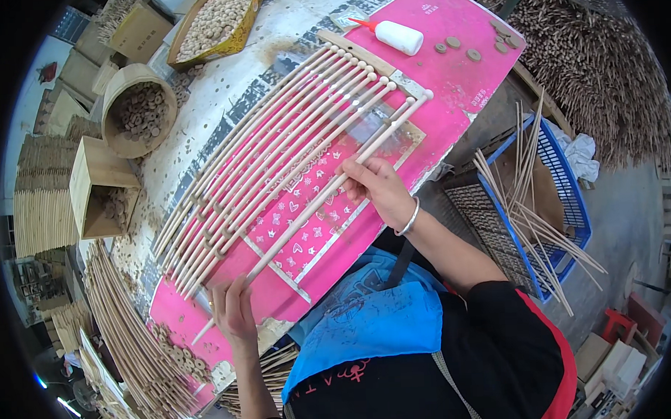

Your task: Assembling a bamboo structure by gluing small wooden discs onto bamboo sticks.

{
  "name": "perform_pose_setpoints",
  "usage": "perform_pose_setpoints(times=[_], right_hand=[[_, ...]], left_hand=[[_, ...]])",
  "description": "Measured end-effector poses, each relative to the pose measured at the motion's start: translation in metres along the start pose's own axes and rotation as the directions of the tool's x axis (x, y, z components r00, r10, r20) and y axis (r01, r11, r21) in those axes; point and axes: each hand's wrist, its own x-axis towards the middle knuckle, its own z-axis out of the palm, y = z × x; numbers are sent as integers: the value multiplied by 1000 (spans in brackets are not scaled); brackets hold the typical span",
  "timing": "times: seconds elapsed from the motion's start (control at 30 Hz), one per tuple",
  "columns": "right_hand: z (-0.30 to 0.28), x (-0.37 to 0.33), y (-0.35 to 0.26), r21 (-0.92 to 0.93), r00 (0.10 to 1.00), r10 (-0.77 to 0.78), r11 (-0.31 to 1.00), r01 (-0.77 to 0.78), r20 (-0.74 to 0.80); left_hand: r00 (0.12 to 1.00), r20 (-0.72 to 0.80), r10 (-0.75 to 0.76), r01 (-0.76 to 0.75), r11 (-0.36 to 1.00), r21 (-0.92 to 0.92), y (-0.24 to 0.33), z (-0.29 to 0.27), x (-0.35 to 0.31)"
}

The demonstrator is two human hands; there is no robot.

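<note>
Held stick (299, 225) (partly) hidden by left grip (234, 311)

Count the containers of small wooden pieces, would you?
3: a yellow tray of balls, upper left; a round tub of discs below it; an angular box of brown pieces below that. More may be hidden.

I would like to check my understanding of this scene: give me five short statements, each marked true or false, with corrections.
1. The left hand and the right hand touch the same long wooden stick. True.
2. The bottle stands upright. False: the white bottle lies on its side.
3. The blue basket holds thin sticks. True.
4. A bracelet is on the left wrist. False: the bracelet is on the right one.
5. The bottle has a red tip. True.
</note>
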Motion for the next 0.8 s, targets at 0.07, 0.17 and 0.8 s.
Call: perform_pose_setpoints(times=[0.07, 0.17, 0.8], right_hand=[[13, -5, 1, -41, 999, 52, 998, -52, 7], [44, -15, 19, -41, 978, 117, 993, -112, 171], [32, -26, 1, -16, 992, -8, 1000, 10, 125]], left_hand=[[997, 38, -68, 70, 995, -69, 2, -1, -6], [988, 83, -130, 147, 959, -242, 16, 10, 0], [876, 375, -304, 473, 693, -544, 39, 22, 6]])
